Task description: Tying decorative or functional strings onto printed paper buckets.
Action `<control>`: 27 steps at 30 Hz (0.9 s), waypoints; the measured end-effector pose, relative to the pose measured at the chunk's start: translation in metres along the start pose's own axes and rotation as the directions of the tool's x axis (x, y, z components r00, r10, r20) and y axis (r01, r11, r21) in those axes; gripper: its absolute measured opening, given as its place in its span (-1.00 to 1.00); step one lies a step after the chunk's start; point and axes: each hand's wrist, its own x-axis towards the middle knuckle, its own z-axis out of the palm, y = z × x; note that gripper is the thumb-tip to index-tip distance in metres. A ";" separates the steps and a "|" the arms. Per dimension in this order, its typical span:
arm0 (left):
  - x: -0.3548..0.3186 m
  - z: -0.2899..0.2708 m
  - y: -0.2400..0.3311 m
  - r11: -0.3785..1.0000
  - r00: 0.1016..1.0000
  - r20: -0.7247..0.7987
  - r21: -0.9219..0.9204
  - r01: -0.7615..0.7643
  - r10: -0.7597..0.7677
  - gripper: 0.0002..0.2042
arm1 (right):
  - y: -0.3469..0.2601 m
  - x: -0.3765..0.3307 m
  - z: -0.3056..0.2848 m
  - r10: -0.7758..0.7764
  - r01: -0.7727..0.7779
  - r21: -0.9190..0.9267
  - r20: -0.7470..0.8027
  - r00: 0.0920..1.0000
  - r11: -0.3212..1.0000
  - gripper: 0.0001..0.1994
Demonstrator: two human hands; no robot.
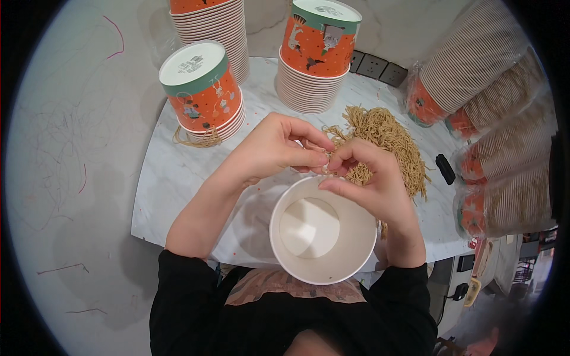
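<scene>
Pinching a small noodle tuft (326,169) between fingers of left hand (274,148) and right hand (371,181), seemingly clamped, above white cup (323,231)

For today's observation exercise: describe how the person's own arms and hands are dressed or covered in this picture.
Both hands, left hand and right hand, are bare: no gloves, and no rings or watch that I can see. The forearms are uncovered too. Black sleeves are pushed up to about the elbows on both arms, part of a black top. No markings show on the sleeves.
</scene>
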 end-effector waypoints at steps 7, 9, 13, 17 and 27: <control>0.003 0.003 -0.005 0.998 0.999 -0.031 -0.058 -0.035 0.033 -0.81 | -0.001 -0.001 0.014 -0.051 0.020 -0.215 -0.138 0.989 0.976 -0.78; 0.003 0.002 -0.005 0.998 0.999 -0.035 -0.049 -0.034 0.032 -0.83 | 0.000 -0.001 0.014 -0.042 0.011 -0.207 -0.144 0.989 0.978 -0.80; 0.002 0.001 -0.004 0.999 0.999 -0.038 -0.024 -0.021 0.020 -0.86 | 0.002 -0.001 0.015 -0.042 0.013 -0.190 -0.146 0.988 0.982 -0.86; 0.002 0.001 -0.005 0.999 1.000 -0.004 -0.029 -0.014 0.014 -0.86 | 0.001 -0.001 0.014 -0.062 0.037 -0.182 -0.135 0.989 0.983 -0.88; -0.002 0.013 -0.008 0.895 0.978 -0.088 0.425 -0.134 0.188 -0.84 | 0.006 0.001 0.016 -0.202 0.170 -0.331 -0.064 0.977 0.928 -0.85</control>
